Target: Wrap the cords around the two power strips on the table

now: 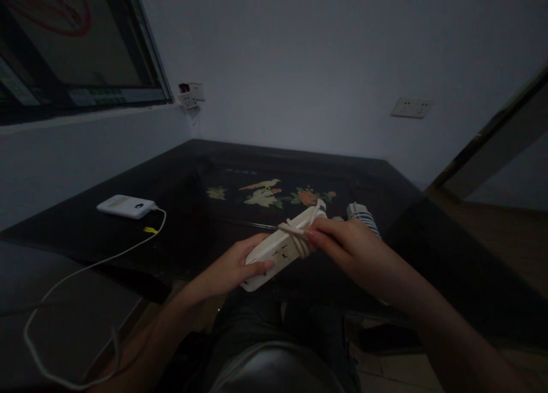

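Note:
A white power strip (pixel 274 255) is held tilted above the near part of the dark table, its socket face turned toward me. My left hand (pixel 233 264) grips its lower left end, thumb across the front. Several turns of its white cord (pixel 302 243) wrap around the strip's upper right part. My right hand (pixel 349 241) pinches the cord between thumb and index finger beside those turns. Just beyond my right hand lies another white piece with cord coiled around it (pixel 362 216), partly hidden by the hand.
On the dark table (pixel 180 170), painted with flowers and a bird, a white power bank (pixel 126 207) lies at the left. Its white cable (pixel 98 261) hangs over the table edge near my left arm. Wall outlets (pixel 411 108) are on the far wall; a window stands at left.

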